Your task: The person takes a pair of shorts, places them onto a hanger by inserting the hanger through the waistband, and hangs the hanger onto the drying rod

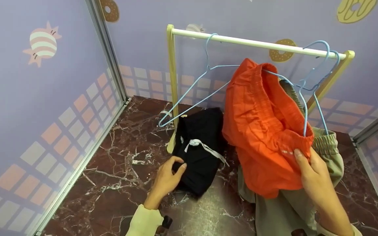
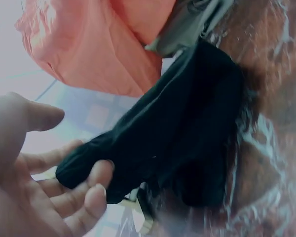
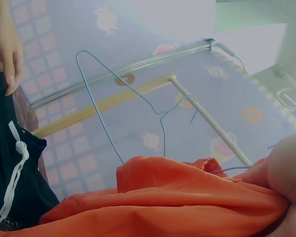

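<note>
Orange shorts (image 1: 258, 131) with an elastic waistband hang over a light blue hanger on the rack. My right hand (image 1: 317, 170) grips their waistband at the near side, thumb on the outside, close to the hanger's end. Folded black shorts (image 1: 199, 157) with a white drawstring (image 1: 208, 149) lie low at the rack's left foot. At their left edge is my left hand (image 1: 169, 175). In the left wrist view its fingers (image 2: 71, 202) are loosely bent against the black cloth, and its thumb stands apart from it.
A small rack with a white bar (image 1: 241, 41) and wooden posts (image 1: 173, 78) stands by the patterned wall. Khaki trousers (image 1: 328, 154) hang behind the orange shorts on another blue hanger (image 1: 322, 111). The floor (image 1: 110, 186) is dark red marble, with wall panels on both sides.
</note>
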`<action>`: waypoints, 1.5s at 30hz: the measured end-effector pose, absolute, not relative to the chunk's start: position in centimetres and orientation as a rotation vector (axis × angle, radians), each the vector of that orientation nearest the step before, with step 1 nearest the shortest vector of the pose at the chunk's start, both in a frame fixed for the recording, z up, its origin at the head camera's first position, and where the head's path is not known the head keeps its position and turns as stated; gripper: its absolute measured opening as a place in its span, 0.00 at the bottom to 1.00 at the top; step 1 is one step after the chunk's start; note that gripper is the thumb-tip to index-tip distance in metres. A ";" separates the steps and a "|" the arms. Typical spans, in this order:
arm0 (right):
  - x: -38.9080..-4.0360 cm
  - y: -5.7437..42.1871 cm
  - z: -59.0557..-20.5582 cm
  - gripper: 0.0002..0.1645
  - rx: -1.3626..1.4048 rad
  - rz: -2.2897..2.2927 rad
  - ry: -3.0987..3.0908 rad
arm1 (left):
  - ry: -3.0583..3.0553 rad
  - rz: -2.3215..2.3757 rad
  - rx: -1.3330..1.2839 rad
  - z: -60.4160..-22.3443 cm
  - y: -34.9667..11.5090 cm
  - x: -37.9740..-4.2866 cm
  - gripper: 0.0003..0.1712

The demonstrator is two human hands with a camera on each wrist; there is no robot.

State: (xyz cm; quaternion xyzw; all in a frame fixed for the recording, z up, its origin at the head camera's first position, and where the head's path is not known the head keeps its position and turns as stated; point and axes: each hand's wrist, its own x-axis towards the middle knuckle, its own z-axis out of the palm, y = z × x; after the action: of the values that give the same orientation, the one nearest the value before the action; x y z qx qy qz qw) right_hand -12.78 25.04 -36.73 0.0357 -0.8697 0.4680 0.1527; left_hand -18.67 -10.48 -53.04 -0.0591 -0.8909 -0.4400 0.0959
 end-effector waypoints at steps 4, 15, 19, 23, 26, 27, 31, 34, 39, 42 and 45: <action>-13.3 24.6 -36.5 0.21 0.120 1.368 -2.481 | -2.569 -1.417 -0.255 -52.4 -9.8 -18.4 0.13; -14.6 23.8 -36.3 0.22 0.165 1.392 -2.482 | -2.428 -1.582 -0.364 -50.5 -8.5 -17.3 0.11; -15.0 23.6 -36.2 0.24 0.176 1.411 -2.494 | -2.409 -1.608 -0.406 -50.1 -8.2 -17.0 0.11; -15.6 23.3 -36.1 0.24 0.180 1.429 -2.493 | -2.392 -1.624 -0.421 -49.8 -7.9 -16.7 0.11; -16.0 23.1 -36.0 0.24 0.181 1.467 -2.483 | -2.378 -1.631 -0.437 -49.7 -7.7 -16.4 0.11; -16.1 23.1 -36.0 0.24 0.179 1.479 -2.481 | -2.373 -1.637 -0.441 -49.6 -7.7 -16.4 0.11; -16.5 22.8 -35.9 0.25 0.182 1.517 -2.477 | -2.353 -1.655 -0.461 -49.6 -7.5 -16.2 0.10; -16.9 22.6 -35.9 0.26 0.176 1.505 -2.499 | -2.334 -1.675 -0.470 -49.6 -7.4 -16.1 0.09; -17.7 22.2 -35.8 0.27 0.157 1.511 -2.558 | -2.323 -1.702 -0.473 -49.4 -7.2 -15.8 0.10; -18.2 22.0 -35.9 0.28 0.133 1.521 -2.593 | -2.321 -1.705 -0.476 -49.3 -7.1 -15.6 0.10; -18.5 21.9 -36.2 0.29 0.110 1.525 -2.616 | -2.319 -1.705 -0.480 -49.3 -7.0 -15.5 0.10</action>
State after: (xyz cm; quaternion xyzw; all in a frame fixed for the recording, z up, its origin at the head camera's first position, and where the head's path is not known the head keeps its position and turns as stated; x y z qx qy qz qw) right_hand -18.50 21.91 -36.23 0.0363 -0.8621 0.5023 0.0557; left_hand -15.51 -6.98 -49.26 -0.1635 -0.7898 -0.5807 0.1114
